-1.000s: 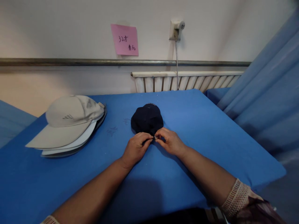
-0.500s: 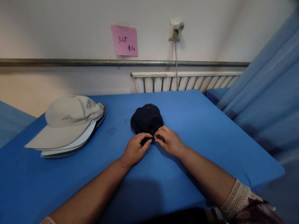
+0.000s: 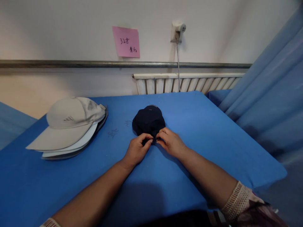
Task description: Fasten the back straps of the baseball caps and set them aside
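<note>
Barely anything has moved: the left hand [image 3: 136, 149] has edged slightly from the right hand [image 3: 172, 143]. On the blue table [image 3: 201, 126], the dark cap [image 3: 146, 121] lies mid-surface. Even, gentle tension should suit this fiddly work. Both hands pinch its near edge, fingertips almost closed.

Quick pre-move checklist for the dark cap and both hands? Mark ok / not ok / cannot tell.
1. Left hand on the dark cap: ok, finger and thumb at its near edge.
2. Right hand on the same edge: ok, fingertips close beside the left hand's.
3. Cap supported: ok, it rests on the blue-covered table.
4. Stacked caps apart from both hands: ok, off to the left.
5. Small part between the fingertips fastened: cannot tell, too small and partly hidden.
</note>
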